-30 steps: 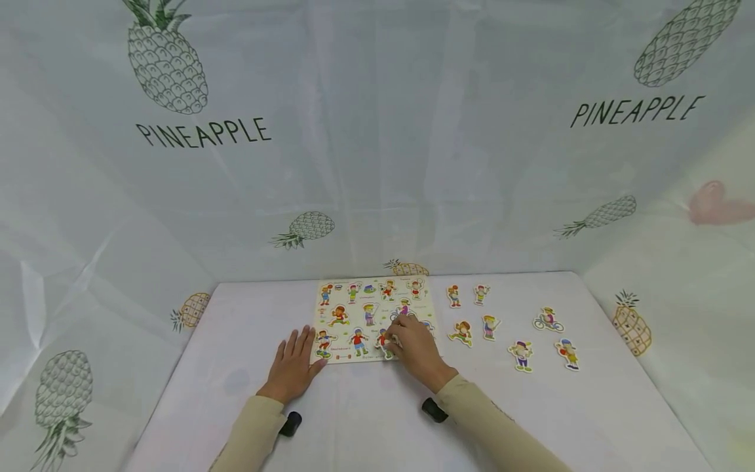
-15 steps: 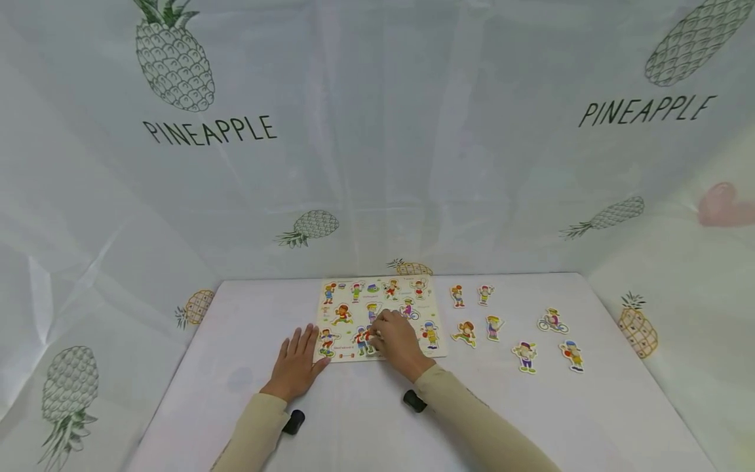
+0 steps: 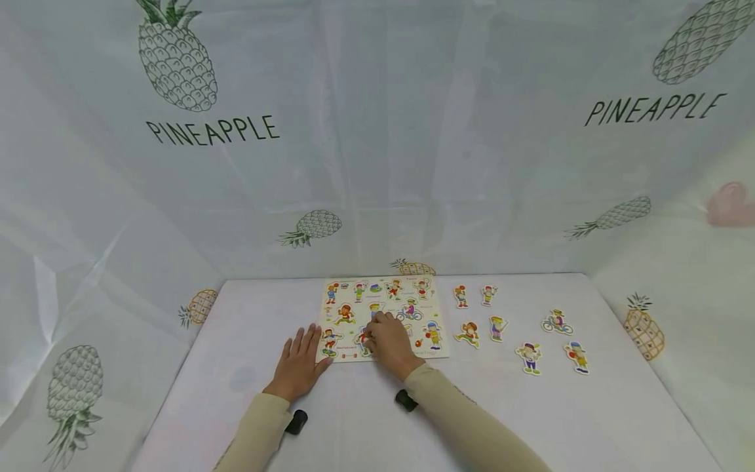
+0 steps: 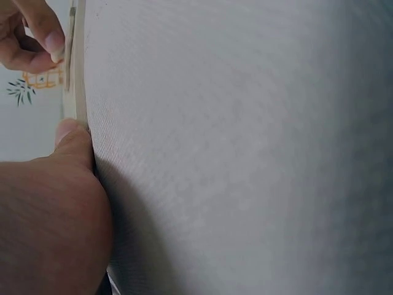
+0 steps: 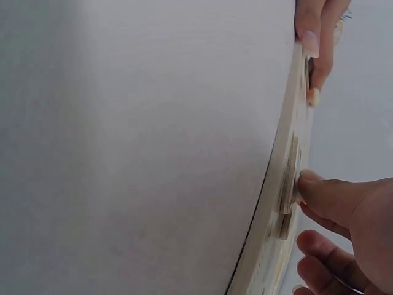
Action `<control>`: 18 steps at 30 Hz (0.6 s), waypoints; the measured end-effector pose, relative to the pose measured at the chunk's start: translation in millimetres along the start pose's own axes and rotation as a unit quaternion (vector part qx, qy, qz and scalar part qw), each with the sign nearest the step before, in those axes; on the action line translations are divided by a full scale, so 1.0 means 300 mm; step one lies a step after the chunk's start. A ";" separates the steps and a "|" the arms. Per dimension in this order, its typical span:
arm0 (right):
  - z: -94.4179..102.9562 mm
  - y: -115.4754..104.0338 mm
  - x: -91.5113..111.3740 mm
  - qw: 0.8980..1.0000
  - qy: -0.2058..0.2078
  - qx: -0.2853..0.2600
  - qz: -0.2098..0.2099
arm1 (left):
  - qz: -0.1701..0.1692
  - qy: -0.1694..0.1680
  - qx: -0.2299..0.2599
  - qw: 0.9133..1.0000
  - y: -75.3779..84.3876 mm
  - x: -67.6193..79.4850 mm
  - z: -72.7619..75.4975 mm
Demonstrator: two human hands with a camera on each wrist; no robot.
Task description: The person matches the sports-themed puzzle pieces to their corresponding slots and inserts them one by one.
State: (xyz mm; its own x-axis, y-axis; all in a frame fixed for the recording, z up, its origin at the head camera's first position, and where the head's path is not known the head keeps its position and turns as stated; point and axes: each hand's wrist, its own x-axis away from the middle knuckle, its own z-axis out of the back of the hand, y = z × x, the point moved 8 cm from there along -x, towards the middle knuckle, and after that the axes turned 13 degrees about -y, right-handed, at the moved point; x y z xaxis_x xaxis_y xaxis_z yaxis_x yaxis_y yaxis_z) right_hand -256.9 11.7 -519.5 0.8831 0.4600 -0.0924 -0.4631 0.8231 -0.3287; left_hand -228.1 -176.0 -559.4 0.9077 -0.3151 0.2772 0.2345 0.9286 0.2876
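Note:
A pale puzzle board printed with sports figures lies flat on the table. My left hand rests on the table at the board's left side, fingers spread, thumb by its lower left corner. Over the board's lower row, my right hand pinches a figure-shaped puzzle piece between thumb and finger. That piece sits just above or against the board surface, with a second piece edge beside it. From the head view, the right hand's fingers cover most of the held piece.
Right of the board lie several loose puzzle pieces, among them a cyclist piece, a runner piece and a piece with a ball. A pineapple-printed cloth rises behind the table.
My right hand has moved left along the board's lower row, carrying the piece to the red-shirted figure there. The left hand stays in place; the head view shifts slightly.

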 end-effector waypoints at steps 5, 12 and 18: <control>-0.007 -0.007 -0.008 1.000 0.003 0.014 -0.002 | 0.004 0.002 -0.007 1.000 0.016 0.008 0.019; -0.012 -0.007 -0.007 1.000 -0.006 0.010 -0.016 | -0.005 0.009 -0.001 1.000 0.012 0.002 0.008; 0.012 0.004 0.021 1.000 0.002 -0.007 -0.017 | -0.013 0.027 -0.015 0.999 -0.022 -0.017 -0.029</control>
State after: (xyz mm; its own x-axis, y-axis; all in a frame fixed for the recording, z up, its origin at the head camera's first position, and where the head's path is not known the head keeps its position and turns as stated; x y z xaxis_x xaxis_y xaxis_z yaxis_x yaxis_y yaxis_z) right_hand -252.1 16.7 -517.2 0.8984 0.4308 -0.0857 -0.4323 0.8328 -0.3457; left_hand -231.3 -178.8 -570.6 0.9185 -0.3285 0.2201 0.2674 0.9260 0.2664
